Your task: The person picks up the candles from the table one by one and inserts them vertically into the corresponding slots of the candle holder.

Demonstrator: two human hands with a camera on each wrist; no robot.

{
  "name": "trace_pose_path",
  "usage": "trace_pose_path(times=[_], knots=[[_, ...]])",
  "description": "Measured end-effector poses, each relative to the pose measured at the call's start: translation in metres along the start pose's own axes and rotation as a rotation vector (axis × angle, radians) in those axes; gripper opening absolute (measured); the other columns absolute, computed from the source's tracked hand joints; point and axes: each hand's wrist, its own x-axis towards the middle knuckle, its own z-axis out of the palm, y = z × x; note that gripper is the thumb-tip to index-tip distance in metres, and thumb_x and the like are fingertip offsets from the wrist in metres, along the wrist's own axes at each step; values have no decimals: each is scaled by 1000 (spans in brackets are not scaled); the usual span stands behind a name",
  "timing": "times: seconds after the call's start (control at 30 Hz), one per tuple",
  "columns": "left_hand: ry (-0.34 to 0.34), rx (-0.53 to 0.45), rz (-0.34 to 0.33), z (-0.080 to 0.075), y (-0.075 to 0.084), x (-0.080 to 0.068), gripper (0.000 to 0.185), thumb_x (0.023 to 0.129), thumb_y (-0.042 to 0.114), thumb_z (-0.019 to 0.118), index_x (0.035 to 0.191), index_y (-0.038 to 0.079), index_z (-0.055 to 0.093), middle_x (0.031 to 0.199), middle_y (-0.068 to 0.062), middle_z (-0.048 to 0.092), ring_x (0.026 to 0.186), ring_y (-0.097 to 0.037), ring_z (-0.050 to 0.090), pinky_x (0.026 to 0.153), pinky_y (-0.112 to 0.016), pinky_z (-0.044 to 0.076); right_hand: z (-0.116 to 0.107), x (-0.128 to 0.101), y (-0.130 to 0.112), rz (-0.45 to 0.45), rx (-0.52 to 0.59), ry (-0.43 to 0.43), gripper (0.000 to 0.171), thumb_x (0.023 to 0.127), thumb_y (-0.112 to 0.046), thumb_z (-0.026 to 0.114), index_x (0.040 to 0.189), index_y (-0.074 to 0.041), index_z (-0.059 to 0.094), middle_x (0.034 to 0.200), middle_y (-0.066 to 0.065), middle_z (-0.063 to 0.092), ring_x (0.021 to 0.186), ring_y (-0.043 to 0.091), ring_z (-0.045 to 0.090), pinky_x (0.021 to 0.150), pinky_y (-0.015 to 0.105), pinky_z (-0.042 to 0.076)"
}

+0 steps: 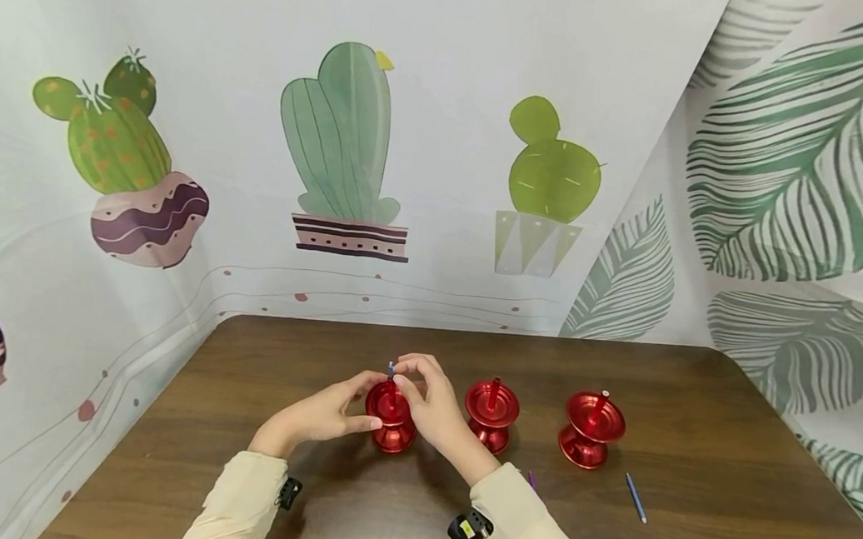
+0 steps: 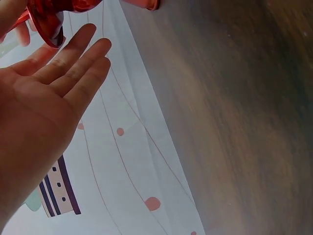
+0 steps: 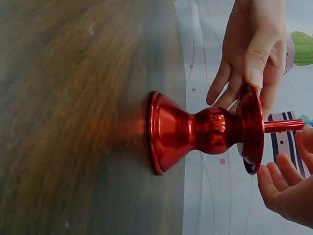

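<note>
A shiny red candle holder [image 1: 393, 439] stands upright on the table, its wide dish on a flared base. My left hand [image 1: 319, 414] holds the dish's rim, with the thumb in front and fingers around the far side; the right wrist view shows that thumb on the rim of the candle holder [image 3: 210, 129]. At the top of the holder's upright tube, my right hand [image 1: 433, 403] pinches a thin blue stick [image 1: 390, 369] between thumb and fingertips. The stick's lower end is hidden by the fingers and tube.
Two more red candle holders, one in the middle [image 1: 492, 407] and one farther right [image 1: 591, 429], stand in a row. A blue stick with a pale tip [image 1: 636, 498] lies at the right. Partly behind the right forearm lies a purple stick [image 1: 533, 480]. A printed cloth [image 1: 456, 138] hangs behind.
</note>
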Motion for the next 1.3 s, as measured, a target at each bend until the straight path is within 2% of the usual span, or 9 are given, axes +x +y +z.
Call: trace_pose_path(times=[0.27, 0.47, 0.63, 0.8, 0.97, 1.07, 1.2, 1.27, 1.3], knots=[[3, -13, -10, 3, 0, -4, 67, 91, 23, 67, 142, -3, 33, 139, -18, 44, 129, -39, 43, 106, -54, 34, -10, -7, -3, 42, 36, -63, 31, 95, -6, 58, 126, -5, 57, 126, 11, 56, 120, 29, 51, 99, 49, 44], [27, 19, -20, 8, 2, -10, 74, 92, 29, 65, 146, -4, 27, 144, -20, 35, 135, -40, 34, 108, -56, 30, -19, -13, -14, 26, -29, -106, 36, 98, -12, 55, 133, -6, 52, 131, 9, 56, 122, 26, 52, 100, 44, 44], [153, 168, -9, 11, 13, -15, 75, 91, 31, 67, 144, -7, 30, 141, -23, 40, 132, -39, 39, 106, -56, 33, -26, -16, -23, -28, -94, -86, 38, 97, -10, 56, 135, -7, 51, 134, 7, 56, 124, 26, 51, 102, 46, 42], [318, 294, 0, 11, 32, -21, 62, 90, 22, 68, 139, -5, 41, 132, -18, 52, 124, -32, 50, 102, -49, 41, -37, -22, -30, -103, -170, -43, 39, 97, -11, 57, 135, -9, 52, 134, 5, 57, 125, 21, 51, 103, 46, 41], [451, 384, 127, 14, 56, -24, 49, 89, 16, 70, 131, 0, 51, 122, -10, 58, 116, -24, 56, 98, -43, 46, -52, -27, -35, -176, -248, 9, 37, 97, -14, 57, 134, -8, 54, 133, 2, 58, 124, 15, 52, 102, 42, 42], [502, 395, 225, 18, 72, -22, 45, 88, 14, 70, 128, 1, 54, 119, -8, 60, 112, -22, 58, 95, -40, 48, -63, -31, -38, -213, -279, 44, 36, 96, -12, 58, 132, -9, 55, 131, 1, 60, 105, 13, 62, 90, 36, 51], [523, 377, 292, 27, 89, -15, 44, 87, 13, 71, 127, 2, 55, 118, -6, 60, 106, -19, 58, 88, -35, 52, -78, -37, -38, -236, -295, 75, 36, 96, -11, 58, 132, -13, 56, 129, -1, 61, 102, 14, 63, 87, 36, 53], [516, 360, 303, 32, 95, -10, 45, 86, 12, 72, 127, 3, 55, 119, -7, 59, 107, -18, 57, 89, -34, 52, -85, -40, -38, -242, -300, 86, 36, 96, -10, 58, 132, -13, 55, 128, -1, 61, 118, 16, 58, 95, 42, 48], [511, 352, 303, 35, 97, -7, 46, 86, 12, 73, 128, 3, 55, 120, -7, 59, 108, -18, 57, 90, -35, 51, -88, -42, -38, -245, -302, 93, 37, 96, -8, 58, 132, -13, 56, 128, 0, 61, 118, 16, 58, 95, 42, 48]])
